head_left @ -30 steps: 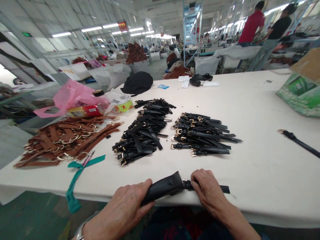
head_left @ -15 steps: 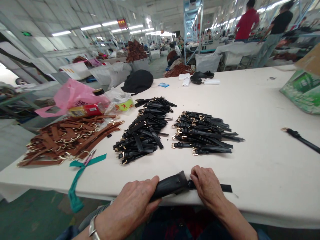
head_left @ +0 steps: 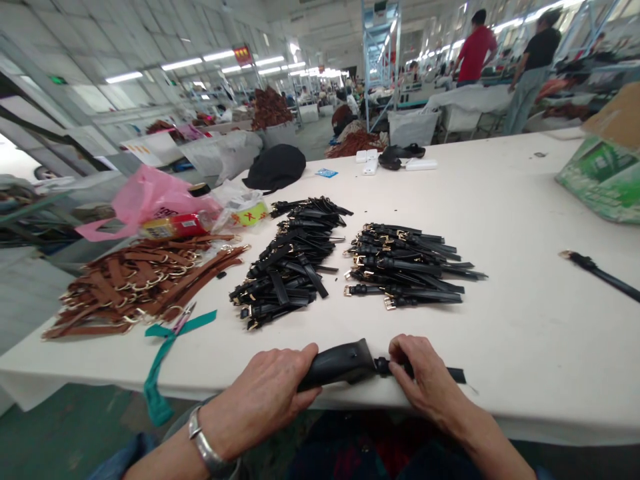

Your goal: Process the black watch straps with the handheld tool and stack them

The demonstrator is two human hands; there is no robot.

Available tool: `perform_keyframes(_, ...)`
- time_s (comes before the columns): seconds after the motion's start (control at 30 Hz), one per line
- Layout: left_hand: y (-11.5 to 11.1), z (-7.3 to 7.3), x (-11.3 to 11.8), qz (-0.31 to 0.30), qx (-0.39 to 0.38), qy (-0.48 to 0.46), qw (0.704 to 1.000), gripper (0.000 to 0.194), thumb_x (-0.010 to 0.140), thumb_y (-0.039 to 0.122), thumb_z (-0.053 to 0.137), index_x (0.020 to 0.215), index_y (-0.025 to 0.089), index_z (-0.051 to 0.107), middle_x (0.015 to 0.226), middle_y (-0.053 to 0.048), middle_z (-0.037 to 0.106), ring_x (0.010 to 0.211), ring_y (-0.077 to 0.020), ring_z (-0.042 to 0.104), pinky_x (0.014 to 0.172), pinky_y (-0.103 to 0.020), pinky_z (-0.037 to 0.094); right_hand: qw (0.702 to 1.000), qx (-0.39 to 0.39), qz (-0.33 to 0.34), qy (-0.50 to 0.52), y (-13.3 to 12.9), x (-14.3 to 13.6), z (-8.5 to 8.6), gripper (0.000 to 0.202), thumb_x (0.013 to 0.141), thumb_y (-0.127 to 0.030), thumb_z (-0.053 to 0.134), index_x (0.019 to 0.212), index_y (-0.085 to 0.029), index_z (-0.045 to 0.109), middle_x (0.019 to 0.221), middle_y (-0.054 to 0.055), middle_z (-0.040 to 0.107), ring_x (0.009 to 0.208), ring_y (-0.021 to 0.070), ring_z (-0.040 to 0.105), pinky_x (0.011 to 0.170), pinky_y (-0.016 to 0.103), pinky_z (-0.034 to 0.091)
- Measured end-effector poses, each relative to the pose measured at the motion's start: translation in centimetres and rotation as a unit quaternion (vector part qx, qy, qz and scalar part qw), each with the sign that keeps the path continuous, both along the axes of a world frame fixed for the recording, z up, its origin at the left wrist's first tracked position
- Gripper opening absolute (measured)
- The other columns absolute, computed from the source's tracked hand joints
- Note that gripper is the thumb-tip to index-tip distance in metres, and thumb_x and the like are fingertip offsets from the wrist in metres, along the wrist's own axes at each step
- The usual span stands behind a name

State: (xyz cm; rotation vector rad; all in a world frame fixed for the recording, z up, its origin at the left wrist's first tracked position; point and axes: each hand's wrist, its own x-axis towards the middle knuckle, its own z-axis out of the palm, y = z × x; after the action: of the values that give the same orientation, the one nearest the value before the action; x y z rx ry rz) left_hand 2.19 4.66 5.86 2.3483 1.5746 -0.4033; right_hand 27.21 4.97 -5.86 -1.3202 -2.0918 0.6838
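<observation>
Your left hand (head_left: 273, 387) is wrapped around a dark, rounded piece (head_left: 340, 363) at the near edge of the counter (head_left: 525, 347), with its wide end facing right. Your right hand (head_left: 425, 377) has its fingers closed on a black strap (head_left: 455, 375); the tail shows out to the right, and the other end sits right at the wide end of the piece, though you cannot tell from here whether they touch or are joined. Beyond your hands lie the left pile of black straps (head_left: 290, 260) and the right pile of buckled straps (head_left: 410, 267), with brown straps (head_left: 145, 273) farther left and teal ribbon (head_left: 160, 393) near them. The step in hand looks like working strap and piece against each other. Any move from here calls for a steady left grip, the strap kept in line and its loose tail free of your fingers.
</observation>
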Motion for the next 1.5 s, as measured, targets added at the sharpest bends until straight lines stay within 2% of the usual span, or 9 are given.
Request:
perform_keyframes(0.13,0.1,0.3,0.2,0.0,-0.001,-0.001,1.0,0.022,0.081,0.034,0.049,0.101,0.025,0.051,0.085,-0.002,0.065,0.082,-0.022,0.062,0.069,-0.031,0.043,0.999,-0.01,0.026,0.036,-0.3,0.7,0.0,0.033,0.069,-0.014,0.057,0.1,-0.021,0.05,0.092,0.004,0.057,0.087,0.0211,0.05,0.078,0.035,0.039)
perform_keyframes(0.37,0.7,0.2,1.7,-0.005,0.014,0.005,1.0,0.02,0.082,0.034,0.047,0.098,0.024,0.051,0.083,-0.004,0.065,0.078,-0.0222,0.062,0.065,-0.029,0.044,0.998,-0.019,0.006,0.052,0.1,0.8,-1.1,0.036,0.071,-0.016,0.061,0.105,-0.022,0.051,0.091,0.004,0.059,0.086,0.0198,0.052,0.078,0.035,0.041)
perform_keyframes(0.6,-0.3,0.5,-0.7,0.001,0.007,0.013,1.0,0.028,0.082,0.035,0.049,0.107,0.025,0.048,0.091,-0.004,0.065,0.086,-0.0243,0.061,0.074,-0.036,0.044,0.999,-0.028,-0.001,0.039,0.1,0.7,-0.8,0.029,0.07,-0.015,0.062,0.097,-0.022,0.053,0.086,0.002,0.059,0.082,0.0193,0.052,0.075,0.034,0.041)
perform_keyframes(0.73,0.1,0.1,0.7,-0.009,0.006,0.0,1.0,0.021,0.081,0.036,0.05,0.099,0.025,0.049,0.084,-0.002,0.065,0.079,-0.0229,0.062,0.065,-0.031,0.044,0.999,-0.034,-0.003,0.027,0.3,0.6,-0.7,0.026,0.068,-0.014,0.063,0.091,-0.021,0.052,0.085,0.001,0.058,0.08,0.0186,0.051,0.074,0.033,0.04)
perform_keyframes(0.9,0.7,-1.5,2.5,0.007,0.039,0.007,0.999,0.021,0.082,0.037,0.046,0.098,0.024,0.047,0.082,-0.003,0.065,0.077,-0.024,0.062,0.062,-0.03,0.042,0.998,-0.049,-0.019,0.026,0.2,0.6,-0.8,0.026,0.068,-0.017,0.063,0.09,-0.021,0.05,0.084,0.001,0.057,0.081,0.0188,0.051,0.073,0.032,0.041)
perform_keyframes(1.0,0.7,-1.7,2.0,0.013,0.042,0.01,0.999,0.023,0.082,0.038,0.046,0.1,0.023,0.047,0.083,-0.004,0.066,0.077,-0.0241,0.062,0.061,-0.03,0.041,0.999,-0.043,0.005,0.031,-0.1,1.0,-0.5,0.033,0.068,-0.016,0.062,0.098,-0.021,0.05,0.093,0.003,0.057,0.088,0.0196,0.05,0.078,0.033,0.041)
perform_keyframes(1.1,0.3,-1.0,0.6,0.016,0.034,0.018,0.999,0.022,0.082,0.038,0.046,0.098,0.023,0.049,0.082,-0.004,0.065,0.077,-0.0234,0.062,0.063,-0.03,0.041,0.999,-0.026,0.028,0.021,-0.6,1.7,0.1,0.037,0.07,-0.013,0.058,0.105,-0.022,0.051,0.106,0.005,0.053,0.098,0.0212,0.047,0.086,0.036,0.039)
perform_keyframes(1.27,-0.6,-0.3,-0.1,0.016,0.011,0.01,1.0,0.019,0.082,0.037,0.046,0.097,0.025,0.049,0.082,-0.002,0.065,0.078,-0.0218,0.062,0.065,-0.029,0.04,0.999,-0.045,0.013,-0.02,-1.0,2.1,0.3,0.018,0.077,-0.016,0.053,0.093,-0.023,0.057,0.091,0.005,0.054,0.089,0.0215,0.048,0.079,0.036,0.04)
perform_keyframes(1.5,0.0,-1.4,2.2,0.016,0.047,0.007,0.999,0.018,0.081,0.037,0.047,0.094,0.024,0.047,0.078,-0.002,0.065,0.074,-0.0225,0.061,0.058,-0.028,0.037,0.998,-0.06,-0.011,-0.035,-0.7,1.4,-0.1,0.015,0.074,-0.013,0.054,0.087,-0.021,0.057,0.085,0.005,0.053,0.085,0.0209,0.048,0.076,0.035,0.039)
